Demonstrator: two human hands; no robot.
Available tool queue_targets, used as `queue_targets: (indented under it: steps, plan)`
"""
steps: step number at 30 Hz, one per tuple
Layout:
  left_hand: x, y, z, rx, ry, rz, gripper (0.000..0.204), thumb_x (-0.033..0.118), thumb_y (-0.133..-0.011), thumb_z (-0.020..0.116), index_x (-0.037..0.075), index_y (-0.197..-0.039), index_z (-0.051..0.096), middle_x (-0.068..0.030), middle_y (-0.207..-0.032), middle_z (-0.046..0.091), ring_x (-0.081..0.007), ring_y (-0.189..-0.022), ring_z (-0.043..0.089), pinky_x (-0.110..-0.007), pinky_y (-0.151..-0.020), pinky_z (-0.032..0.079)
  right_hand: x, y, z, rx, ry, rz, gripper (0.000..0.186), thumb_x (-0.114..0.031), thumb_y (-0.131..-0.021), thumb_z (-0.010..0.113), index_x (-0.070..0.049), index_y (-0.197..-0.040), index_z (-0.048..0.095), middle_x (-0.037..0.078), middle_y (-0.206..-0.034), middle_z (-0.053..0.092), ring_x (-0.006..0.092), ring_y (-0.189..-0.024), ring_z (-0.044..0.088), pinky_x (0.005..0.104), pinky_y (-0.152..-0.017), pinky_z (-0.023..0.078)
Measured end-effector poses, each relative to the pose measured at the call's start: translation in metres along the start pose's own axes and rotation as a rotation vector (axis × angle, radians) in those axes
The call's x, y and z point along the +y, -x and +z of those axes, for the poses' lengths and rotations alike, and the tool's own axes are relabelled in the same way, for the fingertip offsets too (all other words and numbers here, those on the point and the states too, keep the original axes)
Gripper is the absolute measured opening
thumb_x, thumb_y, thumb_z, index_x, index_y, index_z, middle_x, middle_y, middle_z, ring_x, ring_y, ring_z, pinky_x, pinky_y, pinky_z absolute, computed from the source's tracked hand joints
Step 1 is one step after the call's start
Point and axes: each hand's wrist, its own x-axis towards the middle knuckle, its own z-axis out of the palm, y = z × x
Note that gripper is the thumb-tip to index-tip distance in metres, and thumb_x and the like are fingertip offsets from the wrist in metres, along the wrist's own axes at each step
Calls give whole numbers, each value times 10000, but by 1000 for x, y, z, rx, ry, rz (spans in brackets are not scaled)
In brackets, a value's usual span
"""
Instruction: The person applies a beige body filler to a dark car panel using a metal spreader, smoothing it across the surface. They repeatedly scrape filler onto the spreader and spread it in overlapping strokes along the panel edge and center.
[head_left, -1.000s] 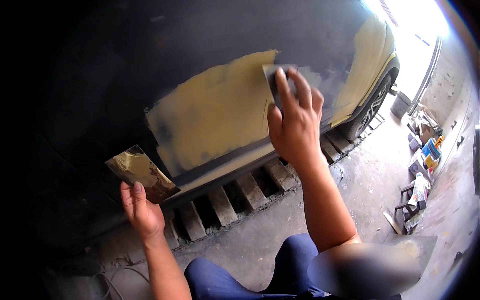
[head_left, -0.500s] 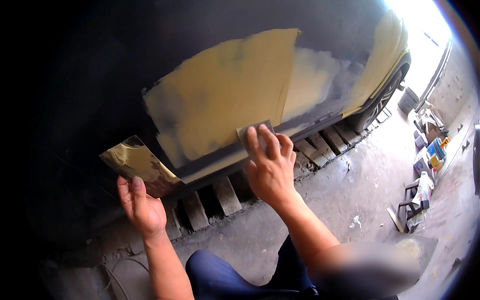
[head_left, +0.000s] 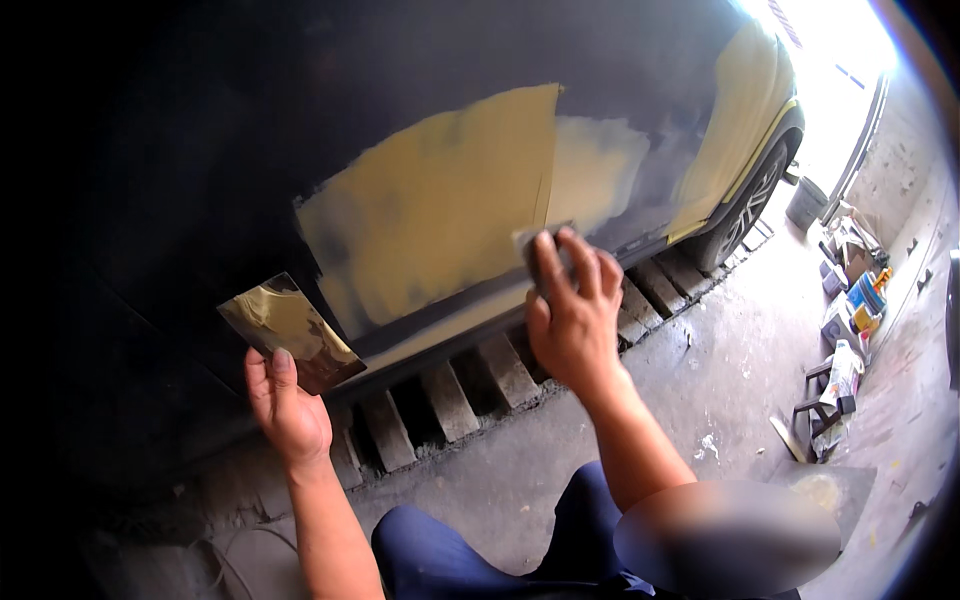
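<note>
My left hand point(head_left: 290, 405) grips the lower edge of a thin flat mixing plate point(head_left: 318, 345), thumb on top. Yellow body filler point(head_left: 268, 308) is smeared over the plate's upper part. My right hand point(head_left: 578, 320) is closed on a small grey spreader point(head_left: 527, 238), fingers pressed along its face; it is partly hidden and blurred. The spreader is at the lower part of a dark car body panel point(head_left: 400, 60), by the bottom right of a large yellow filler patch point(head_left: 430, 200). A paler patch point(head_left: 595, 170) adjoins it on the right.
A car wheel point(head_left: 745, 215) stands at the far right. Slatted grating point(head_left: 450, 400) runs below the car's sill. Along the right wall are a dark bucket point(head_left: 806, 203), several cans and bottles, and a small dark stool point(head_left: 825, 400). A cable point(head_left: 225, 560) lies at lower left.
My right hand and the spreader have moved right and slightly up along the panel's lower edge. The left hand with the plate has shifted slightly right. The view has shifted a little.
</note>
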Motion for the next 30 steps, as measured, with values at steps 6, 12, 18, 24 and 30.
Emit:
queue_targets:
  steps: [6,12,18,24,30]
  plan:
    - [-2,-1,0,-22,-6,16,280,145,-1016,507,37,-1275,511,-81,-1276,581,-179,-1164,547,-344,-1019,418,-1,-82,-29,168,-7,-85,622,-151,-795,637,-146,-1399,484,129,-1424,404,400,-1228,367,541,-973,389]
    - [-3,1,-2,41,-51,18,279,121,-1011,506,27,-1273,511,-80,-1270,580,-168,-1164,540,-335,-1017,412,-55,-80,-9,159,-39,-132,652,-140,-781,661,-159,-1409,486,108,-1436,388,399,-1245,360,532,-956,383]
    - [-2,0,4,10,-68,45,263,117,-1011,502,23,-1256,522,-73,-1252,588,-166,-1148,544,-328,-1021,404,-59,-63,14,121,-67,-107,630,-125,-761,662,-165,-1375,525,91,-1431,404,402,-1253,357,526,-965,359]
    - [-1,2,-1,18,-31,22,270,116,-1010,503,24,-1263,524,-68,-1247,591,-161,-1142,545,-328,-1017,408,-54,-69,-10,165,-68,-97,623,-123,-754,659,-171,-1362,534,88,-1422,413,388,-1253,362,526,-973,352]
    - [-5,1,3,8,-30,43,261,115,-1011,502,24,-1253,533,-69,-1249,591,-159,-1135,548,-330,-1014,410,-68,-73,14,171,-55,-157,604,-122,-783,641,-173,-1371,515,78,-1426,403,409,-1233,362,531,-945,375]
